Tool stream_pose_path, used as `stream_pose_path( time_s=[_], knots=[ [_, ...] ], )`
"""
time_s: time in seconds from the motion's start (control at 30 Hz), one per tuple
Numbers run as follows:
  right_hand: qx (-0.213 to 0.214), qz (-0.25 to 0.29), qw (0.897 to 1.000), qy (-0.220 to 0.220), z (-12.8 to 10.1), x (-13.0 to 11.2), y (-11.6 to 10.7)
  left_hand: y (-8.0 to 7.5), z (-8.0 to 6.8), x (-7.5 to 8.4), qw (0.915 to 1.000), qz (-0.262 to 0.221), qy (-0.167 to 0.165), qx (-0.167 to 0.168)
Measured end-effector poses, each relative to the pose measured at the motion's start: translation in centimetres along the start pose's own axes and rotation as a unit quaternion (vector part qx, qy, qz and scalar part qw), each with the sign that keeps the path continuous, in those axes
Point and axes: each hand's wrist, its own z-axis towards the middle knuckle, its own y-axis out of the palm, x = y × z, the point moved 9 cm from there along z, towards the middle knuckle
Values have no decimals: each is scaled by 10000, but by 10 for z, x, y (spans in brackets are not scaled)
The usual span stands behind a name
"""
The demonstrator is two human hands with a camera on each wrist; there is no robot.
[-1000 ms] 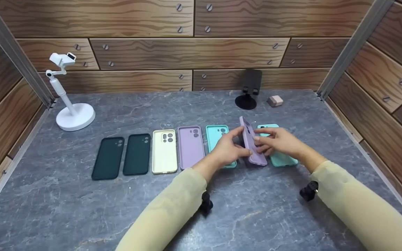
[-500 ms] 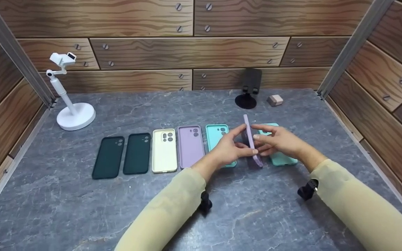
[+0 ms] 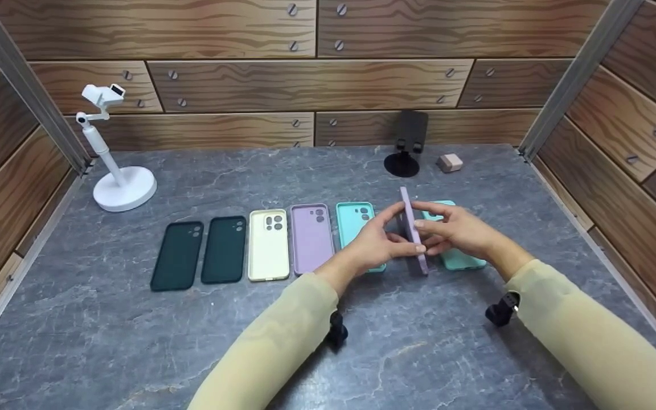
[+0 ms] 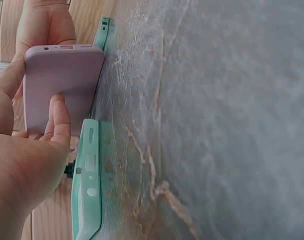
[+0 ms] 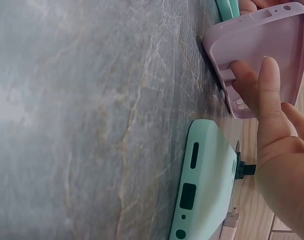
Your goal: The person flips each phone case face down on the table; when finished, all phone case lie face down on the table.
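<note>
A purple phone case [image 3: 410, 219] stands on its long edge between my two hands. Its flat back [image 4: 67, 70] faces my left hand and its hollow inside [image 5: 291, 42] faces my right. My left hand [image 3: 367, 245] grips it, index finger near the far end and thumb near the close end, another finger against the back. My right hand [image 3: 464, 230] holds it from the open side, with thumb and fingers reaching into the hollow. Left of it lies a turquoise case [image 3: 348, 225], partly covered by my left hand. A mint case [image 3: 463, 260] lies under my right hand, back up.
The row continues leftward with another purple case [image 3: 312, 239], a cream case [image 3: 268, 250] and two dark green cases [image 3: 224, 250]. Behind stand a black phone stand [image 3: 411, 134], a small beige block [image 3: 450, 163] and, far left, a white stand [image 3: 124, 189].
The purple case has turned from a tilt showing its inside to nearly edge-on, shifting slightly right. Both hands have stayed on it; the cases on the table have not moved.
</note>
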Motion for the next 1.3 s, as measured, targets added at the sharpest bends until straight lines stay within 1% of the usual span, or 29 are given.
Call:
stream_pose_path(
  time_s=[0.1, 0.27, 0.47, 0.63, 0.77, 0.9, 1.07, 1.3],
  knots=[
    [-36, 80, 10000, 29, 1, 1, 0, 0, 1, 2, 10000, -5, 78, 57],
    [-97, 164, 9998, 115, 2, 2, 0, 1, 1, 3, 9998, 149, 126, 104],
    [-117, 173, 9997, 88, 1, 1, 1, 1, 0, 4, 9992, 300, 184, 169],
    [-175, 176, 9997, 50, 1, -1, 3, 1, 0, 3, 9986, 492, 111, 169],
    [-195, 280, 9994, 68, 1, -2, 3, 2, 0, 2, 9987, 486, 53, 118],
    [-154, 385, 9991, 124, -1, -2, 2, 4, 1, 3, 9990, 429, 66, 60],
    [-92, 366, 9991, 185, -1, -2, 2, 4, 1, 3, 9989, 466, 49, 79],
    [-5, 379, 9991, 196, -3, -4, 2, 5, 0, 6, 9969, 770, 132, 109]
  ],
)
